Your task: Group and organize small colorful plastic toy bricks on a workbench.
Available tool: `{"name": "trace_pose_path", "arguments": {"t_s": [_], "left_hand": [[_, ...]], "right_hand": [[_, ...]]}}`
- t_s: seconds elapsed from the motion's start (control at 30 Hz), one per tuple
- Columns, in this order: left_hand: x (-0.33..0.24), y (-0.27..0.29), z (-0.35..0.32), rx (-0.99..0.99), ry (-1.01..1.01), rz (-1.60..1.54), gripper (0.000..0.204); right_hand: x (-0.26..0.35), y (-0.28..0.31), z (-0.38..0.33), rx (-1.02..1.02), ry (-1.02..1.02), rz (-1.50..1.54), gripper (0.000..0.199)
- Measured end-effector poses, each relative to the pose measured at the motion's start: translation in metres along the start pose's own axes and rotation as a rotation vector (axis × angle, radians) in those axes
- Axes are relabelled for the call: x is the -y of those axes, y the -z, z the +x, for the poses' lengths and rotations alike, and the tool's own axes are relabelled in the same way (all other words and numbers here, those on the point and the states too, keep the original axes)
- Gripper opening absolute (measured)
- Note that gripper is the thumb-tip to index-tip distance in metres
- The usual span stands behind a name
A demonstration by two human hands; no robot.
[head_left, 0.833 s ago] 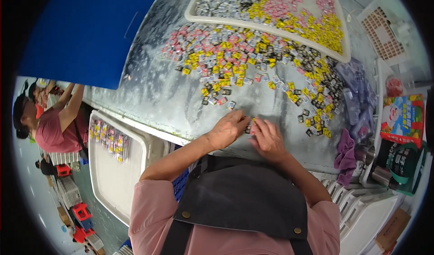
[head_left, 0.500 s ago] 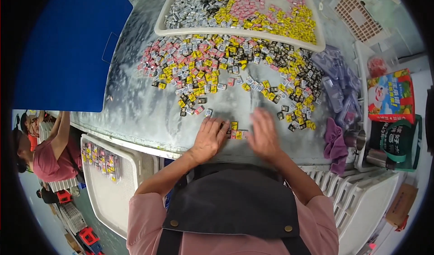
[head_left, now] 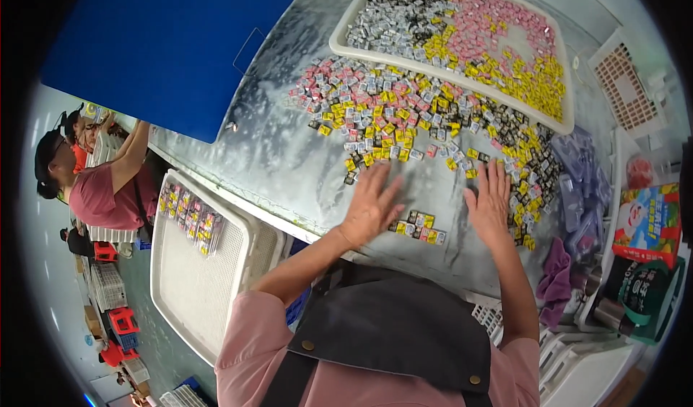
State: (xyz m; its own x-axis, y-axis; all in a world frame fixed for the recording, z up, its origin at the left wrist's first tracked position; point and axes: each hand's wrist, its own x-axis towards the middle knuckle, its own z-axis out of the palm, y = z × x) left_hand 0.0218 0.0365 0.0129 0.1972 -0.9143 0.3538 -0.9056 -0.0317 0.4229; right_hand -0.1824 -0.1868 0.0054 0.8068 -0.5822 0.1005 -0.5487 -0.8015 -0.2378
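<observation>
Both hands lie flat and spread on the surface (head_left: 289, 162), left hand (head_left: 369, 206) and right hand (head_left: 491, 203) apart, holding nothing; a short row of small packets (head_left: 419, 226) sits between them, near the big pile (head_left: 426, 125).

A sorting or packing workshop is shown, of the kind found in a small factory. A long worktable (head_left: 281, 154) is covered with a heap of small wrapped pieces (head_left: 419, 122) in yellow, pink, black and silver, and a white tray (head_left: 346, 42) on it is filled with the same pieces grouped by colour. A second white tray (head_left: 195, 291) with a few pieces is set beside the table, stacked crates (head_left: 119, 327) are seen on the floor below, and another worker (head_left: 94, 183) in the same pink top is stationed further along.
</observation>
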Motion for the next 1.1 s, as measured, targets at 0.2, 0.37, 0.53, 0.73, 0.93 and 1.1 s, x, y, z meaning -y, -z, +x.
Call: {"name": "trace_pose_path", "arguments": {"t_s": [0.2, 0.37, 0.53, 0.73, 0.93, 1.1], "left_hand": [[0.058, -0.006, 0.026, -0.019, 0.186, 0.24, 0.073], [0.079, -0.016, 0.055, -0.049, 0.181, 0.269, 0.074], [0.075, -0.022, 0.078, -0.103, 0.211, 0.168, 0.072], [0.038, -0.04, 0.102, -0.022, 0.164, 0.285, 0.07], [0.045, -0.037, 0.077, 0.015, -0.016, 0.211, 0.062], [0.045, -0.002, 0.057, -0.094, 0.043, 0.153, 0.054]], "right_hand": [[0.039, -0.015, 0.044, 0.025, 0.107, 0.082, 0.063], [0.036, -0.026, 0.063, 0.0, 0.164, 0.044, 0.056], [0.01, -0.024, 0.057, -0.067, 0.207, 0.014, 0.052], [0.02, -0.019, 0.064, -0.127, 0.154, 0.138, 0.051], [0.027, -0.019, 0.078, -0.062, 0.206, 0.127, 0.046], [0.031, 0.014, 0.059, -0.145, 0.219, 0.214, 0.037]]}}
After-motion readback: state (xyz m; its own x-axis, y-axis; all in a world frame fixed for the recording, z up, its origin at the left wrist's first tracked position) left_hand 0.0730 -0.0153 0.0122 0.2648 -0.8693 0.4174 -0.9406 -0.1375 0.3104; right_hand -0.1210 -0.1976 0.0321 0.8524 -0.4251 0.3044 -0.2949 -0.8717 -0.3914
